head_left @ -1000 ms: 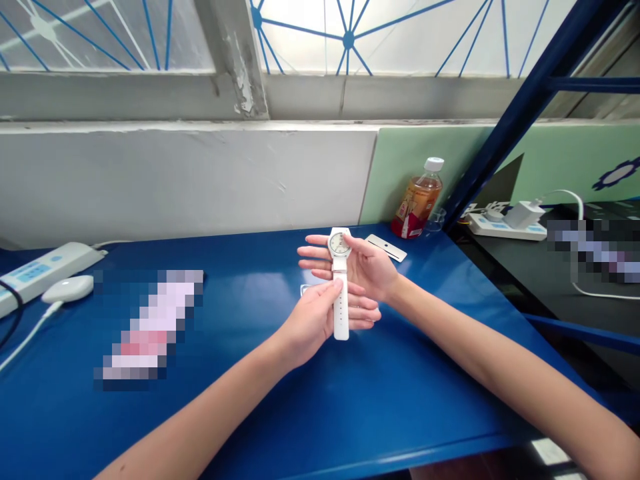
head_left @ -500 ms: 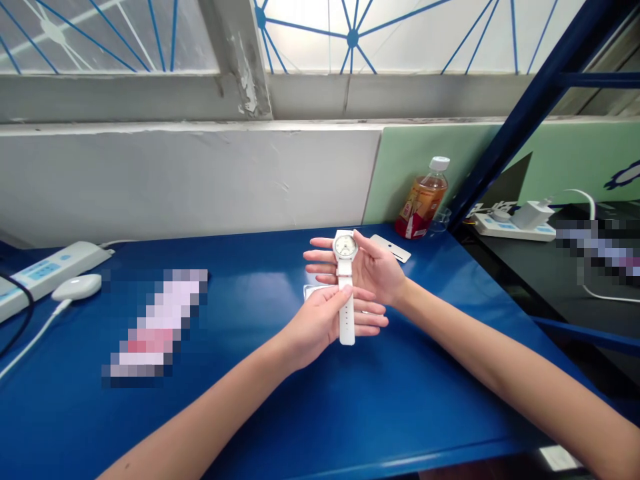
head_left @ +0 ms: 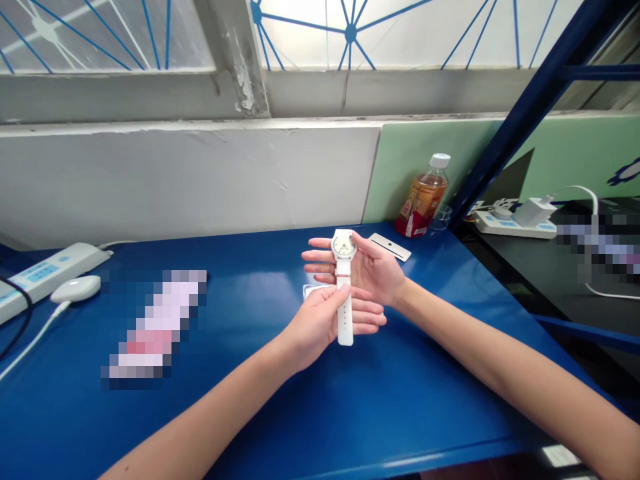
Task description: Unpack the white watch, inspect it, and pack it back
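A white wristwatch (head_left: pixel 344 280) with a round pale dial is held upright over the blue table (head_left: pixel 250 400), its strap hanging down. My right hand (head_left: pixel 373 280) supports it from behind, palm up, fingers stretched to the left and thumb pressed on the dial's edge. My left hand (head_left: pixel 315 323) pinches the strap just below the dial with thumb and fingers. A small white piece (head_left: pixel 313 291) lies on the table behind my hands, partly hidden.
A bottle of orange drink (head_left: pixel 423 200) stands at the back right, a white card (head_left: pixel 390 247) beside it. A power strip (head_left: pixel 45 270) and white mouse (head_left: pixel 75 289) lie far left. Another power strip with charger (head_left: pixel 520 223) sits on the dark desk to the right.
Both hands and the watch have barely shifted; the grip on the dial and strap stays the same. The view moved slightly.
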A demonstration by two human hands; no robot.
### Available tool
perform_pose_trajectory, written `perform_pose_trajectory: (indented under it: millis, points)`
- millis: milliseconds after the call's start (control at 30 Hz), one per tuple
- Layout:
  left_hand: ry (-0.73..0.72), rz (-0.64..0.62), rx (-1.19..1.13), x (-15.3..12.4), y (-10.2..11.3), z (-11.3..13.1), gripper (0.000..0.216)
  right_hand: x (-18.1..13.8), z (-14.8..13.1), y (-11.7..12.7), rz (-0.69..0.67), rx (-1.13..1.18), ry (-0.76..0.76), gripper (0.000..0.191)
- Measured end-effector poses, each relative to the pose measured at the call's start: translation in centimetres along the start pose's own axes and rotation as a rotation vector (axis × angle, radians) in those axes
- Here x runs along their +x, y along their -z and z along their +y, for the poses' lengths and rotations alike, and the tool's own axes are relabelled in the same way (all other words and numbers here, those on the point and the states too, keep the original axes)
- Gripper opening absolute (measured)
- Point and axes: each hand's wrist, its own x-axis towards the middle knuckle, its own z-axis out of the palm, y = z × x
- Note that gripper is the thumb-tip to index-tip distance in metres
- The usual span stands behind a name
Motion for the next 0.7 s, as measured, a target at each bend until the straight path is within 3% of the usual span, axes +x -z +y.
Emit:
perform_pose_trajectory:
  millis: [200,433,700]
  points:
    - [-0.027,0.046,0.040,0.0,-0.2,0.2,0.034,0.2,-0.6,-0.3,0.017,-0.053,0.036,0.061]
    - [-0.024,-0.099,-0.021,-0.2,-0.1,0.3,0.034,0.4,-0.8,-0.4,0.075,-0.109,0.076,0.059]
    - [-0.106,-0.050,-0.028,-0.1,0.1,0.9,0.036,1.9,-1.9,-1.8,0.030,-0.088,0.029,0.060]
